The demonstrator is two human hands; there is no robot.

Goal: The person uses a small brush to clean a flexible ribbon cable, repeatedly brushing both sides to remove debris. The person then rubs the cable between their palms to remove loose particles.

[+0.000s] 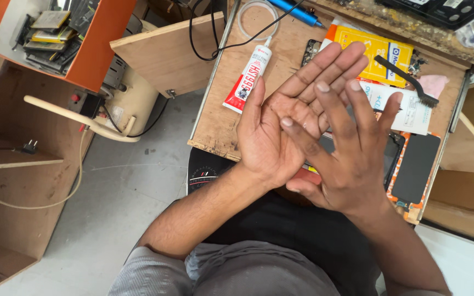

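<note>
Sitting at the far left, an orange open-topped box (91, 52) is holding a jumble of flat dark and yellowish parts, and below it a cream-coloured machine body (133, 98) is standing beside a pale bent tube (78, 116) that is curving across the grey floor. A loose square plywood board (174, 55) is leaning over the machine, touching the edge of the scuffed wooden worktop (223, 118). On that worktop a white and red squeeze tube of glue (249, 78) is lying tilted, its nozzle pointing up toward a coil of clear hose (256, 19) and a black cable.

The left hand (281, 129) is hovering palm-up over the worktop's near edge, fingers straight and together, fully open and gripping nothing. The right hand (346, 164) is lying across it with fingers spread, its fingertips (287, 121) pressing into the left palm; it too is open and holding nothing, so the two hands are only touching each other. The glue tube is resting just beside the left thumb, apart from it.

Behind the fingers a yellow flat packet (377, 46) and a white printed packet (412, 112) are lying on the worktop, a black-handled brush (407, 79) crossing over them. To the right, a dark rectangular phone screen (415, 167) is resting on an orange mat, partly hidden by the right hand
</note>
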